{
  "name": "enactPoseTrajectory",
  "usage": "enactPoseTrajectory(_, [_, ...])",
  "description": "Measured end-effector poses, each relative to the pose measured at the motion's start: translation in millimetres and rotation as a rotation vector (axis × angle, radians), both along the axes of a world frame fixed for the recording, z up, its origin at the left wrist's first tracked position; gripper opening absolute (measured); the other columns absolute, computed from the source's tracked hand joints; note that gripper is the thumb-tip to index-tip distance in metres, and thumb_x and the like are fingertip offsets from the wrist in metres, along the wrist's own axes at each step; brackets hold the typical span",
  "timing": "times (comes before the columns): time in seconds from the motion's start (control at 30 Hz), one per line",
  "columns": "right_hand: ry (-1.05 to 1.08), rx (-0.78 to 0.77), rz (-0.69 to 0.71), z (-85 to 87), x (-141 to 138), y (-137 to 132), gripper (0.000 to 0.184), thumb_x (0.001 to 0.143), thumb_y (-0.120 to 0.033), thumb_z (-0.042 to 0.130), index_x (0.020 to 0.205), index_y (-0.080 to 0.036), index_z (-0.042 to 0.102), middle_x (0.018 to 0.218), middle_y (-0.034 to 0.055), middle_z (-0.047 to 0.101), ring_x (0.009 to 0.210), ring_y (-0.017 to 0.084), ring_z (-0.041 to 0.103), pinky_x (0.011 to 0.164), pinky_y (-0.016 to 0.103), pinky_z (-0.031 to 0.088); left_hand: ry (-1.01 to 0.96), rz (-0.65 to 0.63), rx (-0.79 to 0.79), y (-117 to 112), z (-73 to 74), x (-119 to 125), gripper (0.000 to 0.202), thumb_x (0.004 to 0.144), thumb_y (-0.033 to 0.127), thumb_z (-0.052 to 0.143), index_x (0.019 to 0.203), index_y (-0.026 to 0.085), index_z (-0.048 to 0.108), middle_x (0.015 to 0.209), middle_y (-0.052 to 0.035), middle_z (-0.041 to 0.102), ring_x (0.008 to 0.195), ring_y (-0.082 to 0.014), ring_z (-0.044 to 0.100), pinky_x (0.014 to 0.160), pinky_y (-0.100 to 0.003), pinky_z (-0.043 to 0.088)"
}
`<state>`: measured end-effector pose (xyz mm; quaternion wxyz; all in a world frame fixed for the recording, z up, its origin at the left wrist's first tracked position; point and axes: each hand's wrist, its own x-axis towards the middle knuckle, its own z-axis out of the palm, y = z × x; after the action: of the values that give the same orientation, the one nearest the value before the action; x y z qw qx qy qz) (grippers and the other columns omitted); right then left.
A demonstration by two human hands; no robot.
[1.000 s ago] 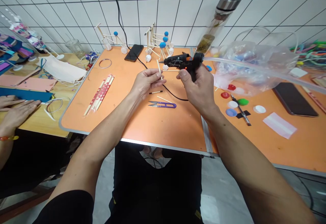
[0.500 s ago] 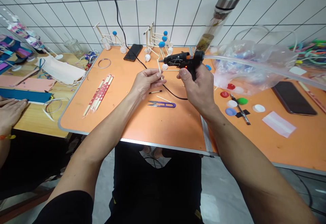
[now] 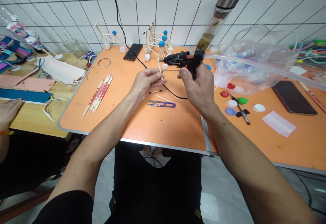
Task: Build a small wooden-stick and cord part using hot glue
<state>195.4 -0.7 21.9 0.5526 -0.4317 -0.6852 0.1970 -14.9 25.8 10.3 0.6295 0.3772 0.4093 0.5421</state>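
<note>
My left hand point(image 3: 149, 83) pinches a thin wooden stick point(image 3: 160, 69) upright between thumb and fingers. My right hand point(image 3: 197, 88) is wrapped around the grip of a black hot glue gun point(image 3: 180, 59) with an orange trigger and a small red light lit. Its nozzle points left, right beside the stick's upper end. A long translucent glue stick point(image 3: 254, 64) runs out of the gun's back to the right. The gun's black cord point(image 3: 175, 96) trails under my hands across the orange table point(image 3: 132, 128).
Purple-handled thread snips point(image 3: 161, 104) and a bundle of wrapped chopsticks point(image 3: 98, 95) lie nearby. Stick models with blue balls point(image 3: 158, 44) stand behind my hands. To the right are a plastic bag point(image 3: 244, 67), bottle caps and a phone point(image 3: 294, 98). A co-worker's hand point(image 3: 8, 112) rests at far left.
The co-worker's hand has slid left toward the edge of the view. My hands, the stick and the glue gun have barely moved.
</note>
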Motion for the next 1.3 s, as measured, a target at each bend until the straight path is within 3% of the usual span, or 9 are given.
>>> enactPoseTrajectory(0.67, [-0.045,0.042,-0.034,-1.1,0.4,0.4,0.055,0.109,-0.084,0.061,0.114,-0.032,0.077,0.093,0.0051,0.074,0.086,0.028,0.070,0.088,0.049,0.065,0.007,0.020,-0.016,0.2,-0.3,0.4,0.015,0.092,0.016,0.098,0.095,0.017,0.083,0.085,-0.0009,0.081,0.078,-0.0141,0.085,0.086,-0.026,0.071])
enactPoseTrajectory(0.8, [-0.043,0.045,-0.040,-1.2,0.6,1.1,0.057,0.108,-0.087,0.061,0.114,-0.032,0.078,0.091,0.0054,0.073,0.089,0.029,0.071,0.089,0.050,0.066,0.006,0.010,0.004,1.2,-2.4,-0.6,0.012,0.094,0.015,0.096,0.095,0.017,0.084,0.085,-0.0014,0.081,0.078,-0.0156,0.085,0.089,-0.030,0.072])
enactPoseTrajectory(1.0, [-0.024,0.043,-0.038,-1.3,0.7,0.8,0.056,0.107,-0.085,0.064,0.115,-0.032,0.079,0.095,0.0062,0.075,0.092,0.030,0.073,0.091,0.051,0.068,0.000,0.003,0.010,0.8,-1.6,-0.4,0.010,0.097,0.014,0.093,0.095,0.017,0.083,0.084,-0.0007,0.081,0.077,-0.0136,0.084,0.083,-0.024,0.070])
enactPoseTrajectory(1.3, [-0.030,0.038,-0.030,-1.6,1.3,1.0,0.052,0.110,-0.081,0.064,0.120,-0.032,0.079,0.095,0.0064,0.074,0.104,0.032,0.076,0.096,0.052,0.069,0.016,0.009,-0.004,0.0,-0.4,0.0,0.011,0.095,0.015,0.095,0.095,0.017,0.084,0.085,-0.0013,0.082,0.078,-0.0149,0.085,0.087,-0.027,0.071])
